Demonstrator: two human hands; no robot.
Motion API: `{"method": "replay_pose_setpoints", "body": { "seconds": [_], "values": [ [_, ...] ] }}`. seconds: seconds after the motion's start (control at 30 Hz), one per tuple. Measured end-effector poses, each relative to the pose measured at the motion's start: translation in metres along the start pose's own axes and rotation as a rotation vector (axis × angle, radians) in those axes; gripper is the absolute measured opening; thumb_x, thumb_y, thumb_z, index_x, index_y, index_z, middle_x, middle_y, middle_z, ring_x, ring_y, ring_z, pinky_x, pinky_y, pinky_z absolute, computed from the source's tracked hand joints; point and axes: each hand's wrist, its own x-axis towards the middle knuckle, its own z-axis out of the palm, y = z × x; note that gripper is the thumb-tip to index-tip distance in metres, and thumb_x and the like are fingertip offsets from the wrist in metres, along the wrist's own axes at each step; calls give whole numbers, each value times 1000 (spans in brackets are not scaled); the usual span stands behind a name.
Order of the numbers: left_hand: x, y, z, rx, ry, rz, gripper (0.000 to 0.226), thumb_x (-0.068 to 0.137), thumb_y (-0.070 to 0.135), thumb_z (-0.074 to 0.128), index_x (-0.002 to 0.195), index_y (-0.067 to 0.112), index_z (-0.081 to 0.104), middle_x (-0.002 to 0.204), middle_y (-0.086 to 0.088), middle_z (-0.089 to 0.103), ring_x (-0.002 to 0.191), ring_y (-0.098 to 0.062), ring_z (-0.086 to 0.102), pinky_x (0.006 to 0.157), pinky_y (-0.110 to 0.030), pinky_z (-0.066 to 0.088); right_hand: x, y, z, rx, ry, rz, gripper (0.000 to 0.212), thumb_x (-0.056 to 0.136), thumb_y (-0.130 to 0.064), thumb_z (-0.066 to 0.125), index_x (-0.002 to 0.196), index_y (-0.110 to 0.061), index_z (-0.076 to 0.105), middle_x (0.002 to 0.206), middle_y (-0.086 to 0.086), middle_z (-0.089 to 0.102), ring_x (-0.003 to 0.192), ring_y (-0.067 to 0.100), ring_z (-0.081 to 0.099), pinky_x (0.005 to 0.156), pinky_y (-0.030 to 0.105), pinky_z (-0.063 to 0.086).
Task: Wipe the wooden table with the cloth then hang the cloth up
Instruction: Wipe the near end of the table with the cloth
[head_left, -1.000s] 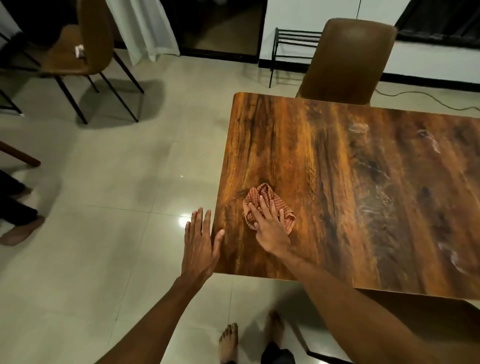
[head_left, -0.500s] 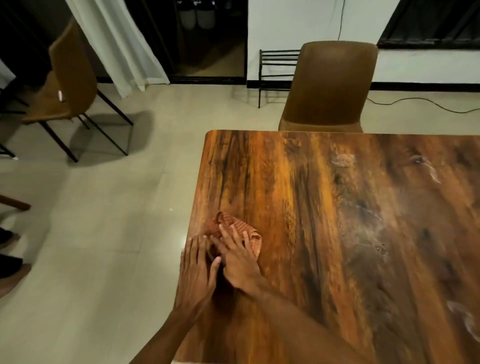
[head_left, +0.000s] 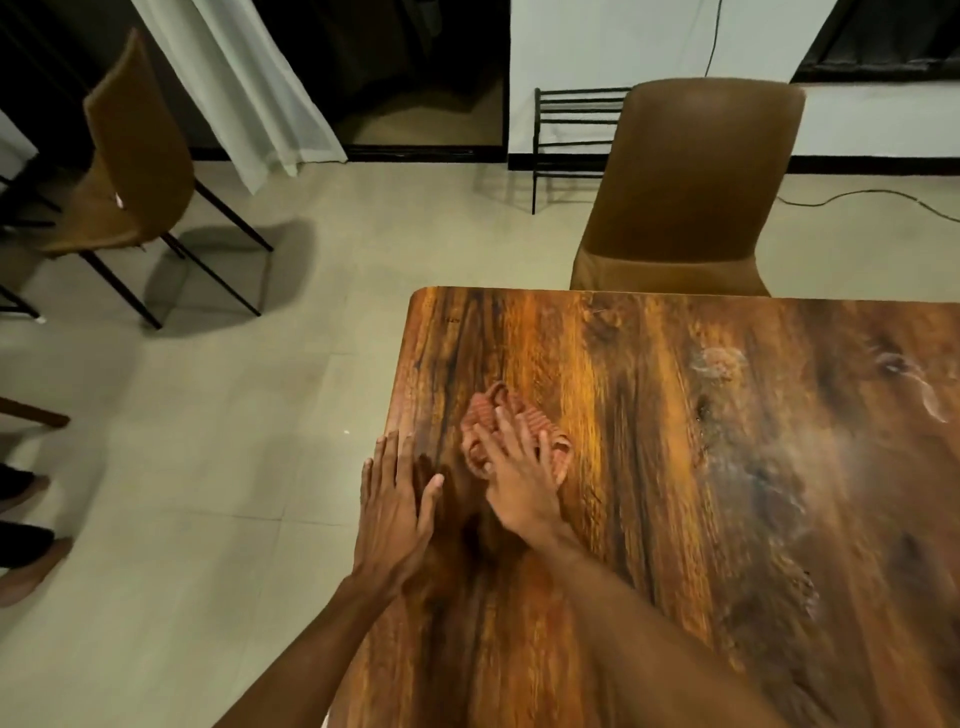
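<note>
One cloth (head_left: 511, 431), reddish, checked and bunched, lying on the table (head_left: 675, 493) near its left edge, well short of the far left corner. Pinned under the right hand (head_left: 514, 480), fingers spread flat over the bunch rather than curled round it, likely so that pressure goes straight down into the wood for wiping. Left hand (head_left: 392, 512) open and empty, palm down at the left edge, fingers partly over the rim, probably bracing the body during the reach. Pale smears (head_left: 719, 364) showing toward the far right of the table, well apart from the cloth, so wiping judged unfinished and hanging not yet begun. Counted: one cloth, one table, two hands, two brown chairs, one (head_left: 691, 192) at the far edge, one (head_left: 130, 156) out on the floor, plus one black rack (head_left: 576, 130) by the wall.
</note>
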Motion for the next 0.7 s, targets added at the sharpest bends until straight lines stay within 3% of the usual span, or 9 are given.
{"method": "replay_pose_setpoints", "body": {
  "seconds": [0.07, 0.23, 0.33, 0.4, 0.53, 0.57, 0.7],
  "values": [
    [15, -4, -3, -24, 0, -1, 74, 97, 68, 13, 160, 30, 1, 169, 7, -4, 155, -10, -8, 126, -35, -8, 16, 6, -11, -32, 1, 103, 83, 96, -23, 56, 163, -33, 8, 171, 2, -12, 157, 29, -7, 125, 56, -7],
    [66, -11, -10, -91, -13, 61, 72, 99, 58, 21, 160, 23, 8, 169, -2, 6, 156, -16, 0, 127, -36, -6, 33, -32, 11, -91, -3, -169, 86, 87, -21, 61, 160, -34, 18, 172, 1, 2, 158, 30, 2, 124, 60, 8],
    [106, -19, -15, -115, -20, 86, 74, 98, 60, 21, 160, 24, 4, 170, 0, 2, 156, -14, -4, 123, -28, -13, 86, 3, -14, -95, 12, 101, 83, 94, -22, 55, 162, -33, 10, 172, 2, -4, 158, 29, -3, 125, 59, 3],
    [128, -20, -20, -110, -24, 123, 74, 99, 59, 22, 161, 22, 4, 170, -1, 1, 156, -15, -5, 124, -31, -10, 109, 4, -24, -73, 8, 249, 79, 98, -23, 51, 163, -33, 7, 171, 3, -9, 157, 31, -6, 125, 60, 2],
    [164, -21, -23, -100, -16, 151, 73, 99, 56, 23, 160, 19, 10, 169, -4, 5, 156, -17, -2, 126, -35, -4, 145, -34, -3, -70, -38, -98, 74, 96, -23, 51, 161, -32, 16, 172, 1, -3, 157, 30, -7, 125, 60, 0],
    [169, -24, -23, -96, -7, 153, 73, 99, 57, 22, 160, 19, 11, 169, -4, 6, 156, -17, -2, 126, -35, -4, 160, -31, -6, -86, -33, -112, 72, 97, -25, 50, 161, -33, 17, 172, 0, -2, 158, 29, -5, 125, 59, -1],
    [186, -31, -18, -104, 6, 165, 74, 98, 62, 20, 160, 23, 10, 170, -2, 5, 156, -16, -2, 125, -34, -5, 212, 18, -43, -35, 12, 191, 69, 103, -24, 47, 162, -32, 13, 172, 3, -4, 158, 31, -1, 125, 61, 2]
  ]
}}
